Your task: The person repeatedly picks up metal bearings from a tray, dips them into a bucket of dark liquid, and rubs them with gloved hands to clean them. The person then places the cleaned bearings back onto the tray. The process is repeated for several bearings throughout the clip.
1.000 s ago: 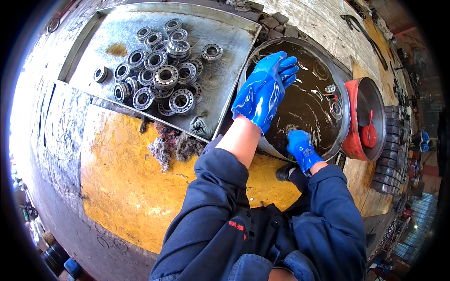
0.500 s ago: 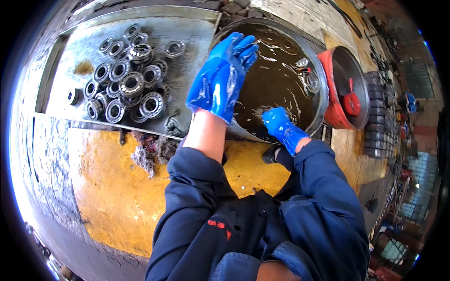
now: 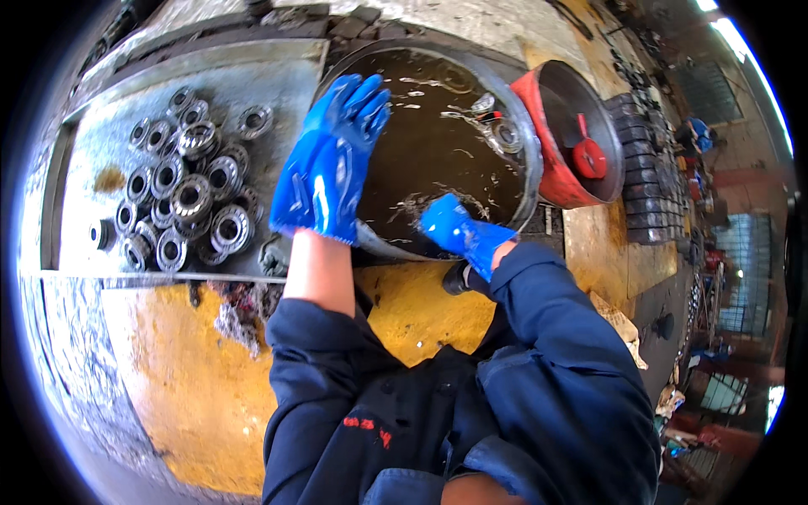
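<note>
While your left hand [image 3: 332, 160], fingers loosely open, has drifted toward the tray [image 3: 286, 84], only your right hand [image 3: 454, 225] stays at the tub [image 3: 534, 172]'s liquid [image 3: 412, 151]; its grip can't be told.

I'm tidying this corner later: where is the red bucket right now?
In the head view, the red bucket is right of centre, just right of the liquid-filled drum and left of the dark stacked parts.

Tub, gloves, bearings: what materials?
Tub: probably metal, dull grey; its rim reflects light.
Gloves: likely rubber or plastic-coated, glossy blue; bright highlights follow their creases.
Bearings: apparently steel, smooth, perhaps oily; rings and rollers glint.
</note>
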### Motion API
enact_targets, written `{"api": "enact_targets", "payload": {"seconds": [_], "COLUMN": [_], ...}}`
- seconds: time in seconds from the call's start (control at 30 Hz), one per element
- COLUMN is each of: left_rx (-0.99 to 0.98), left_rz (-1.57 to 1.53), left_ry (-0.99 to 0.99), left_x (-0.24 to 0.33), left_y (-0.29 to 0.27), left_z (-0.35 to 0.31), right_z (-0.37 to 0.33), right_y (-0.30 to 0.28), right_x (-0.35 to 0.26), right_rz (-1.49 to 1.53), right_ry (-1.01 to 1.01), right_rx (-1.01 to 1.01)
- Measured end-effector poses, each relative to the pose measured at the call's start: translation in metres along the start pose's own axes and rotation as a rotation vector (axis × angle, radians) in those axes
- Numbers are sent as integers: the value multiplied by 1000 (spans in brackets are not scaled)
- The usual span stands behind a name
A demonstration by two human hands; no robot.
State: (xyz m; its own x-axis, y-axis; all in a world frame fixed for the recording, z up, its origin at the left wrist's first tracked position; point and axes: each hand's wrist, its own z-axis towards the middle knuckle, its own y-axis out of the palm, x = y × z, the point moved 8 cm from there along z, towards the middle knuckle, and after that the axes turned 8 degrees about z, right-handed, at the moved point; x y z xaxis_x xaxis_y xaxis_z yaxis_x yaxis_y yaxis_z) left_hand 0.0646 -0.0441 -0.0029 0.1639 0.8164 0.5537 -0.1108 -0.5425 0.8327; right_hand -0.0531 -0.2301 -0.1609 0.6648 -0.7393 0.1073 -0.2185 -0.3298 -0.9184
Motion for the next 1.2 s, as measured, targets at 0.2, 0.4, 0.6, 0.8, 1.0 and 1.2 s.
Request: {"api": "enact_targets", "payload": {"seconds": [0.2,0.4,0.6,0.8,1.0,1.2], "left_rx": [-56,275,288,342,330,306], "left_rz": [47,-59,27,46,47,49], "left_ry": [-39,-340,-335,-315,-327,-322], "left_x": [-5,-15,-9,-9,-9,-15], "left_y": [1,-7,-25,-8,-14,-18], "left_z": [6,17,18,10,15,18], "right_z": [-42,-7,-5,-20,15,-34], "right_y": [37,9,10,29,26,38], "right_x": [62,31,33,42,5,46], "right_rz": [858,329,384,485,83,1035], "right_ry": [508,383,411,567,127,526], "right_rx": [296,-140,-47,124,-56,290]}}
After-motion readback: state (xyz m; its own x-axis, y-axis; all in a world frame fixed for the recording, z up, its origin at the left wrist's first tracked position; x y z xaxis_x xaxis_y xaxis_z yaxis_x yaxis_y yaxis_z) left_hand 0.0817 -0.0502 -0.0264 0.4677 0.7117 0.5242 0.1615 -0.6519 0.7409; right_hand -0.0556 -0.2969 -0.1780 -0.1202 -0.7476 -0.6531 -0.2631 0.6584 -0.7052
